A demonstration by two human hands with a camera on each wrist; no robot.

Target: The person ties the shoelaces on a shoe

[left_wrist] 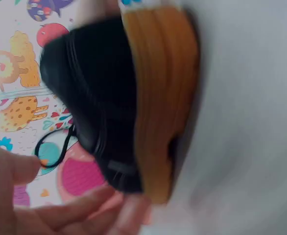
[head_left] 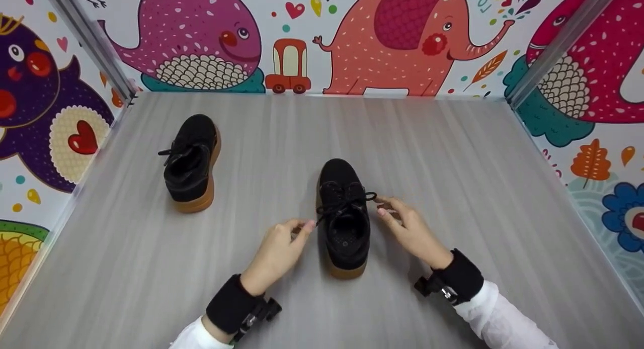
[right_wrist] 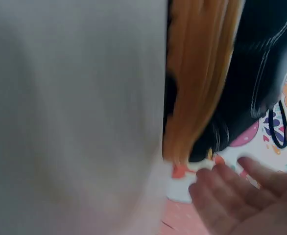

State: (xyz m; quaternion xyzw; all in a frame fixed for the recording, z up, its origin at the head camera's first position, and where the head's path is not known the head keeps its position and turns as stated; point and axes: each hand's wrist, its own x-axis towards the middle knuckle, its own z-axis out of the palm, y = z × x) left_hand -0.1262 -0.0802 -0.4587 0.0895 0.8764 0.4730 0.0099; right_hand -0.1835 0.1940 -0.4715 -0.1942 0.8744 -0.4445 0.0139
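Note:
A black lace-up shoe (head_left: 344, 253) with a tan sole stands upright on the grey wood-grain surface, toe pointing away. Its laces (head_left: 344, 203) are tied in a bow, with loops out to both sides. My left hand (head_left: 276, 253) is at the shoe's left side, thumb tip right by the lace loop (left_wrist: 37, 152). Thumb and fingers stand apart in the left wrist view. On the other side is my right hand (head_left: 412, 233), fingertips close to the right loop (right_wrist: 272, 128), fingers loosely extended. A matching shoe (head_left: 193, 158) stands farther back on the left.
Low panels printed with cartoon animals, among them a back panel (head_left: 302, 17), border the grey surface (head_left: 261, 153) at the back and both sides. Metal posts (head_left: 95, 42) stand at the back corners. Each wrist wears a black band (head_left: 234, 303) with a small camera.

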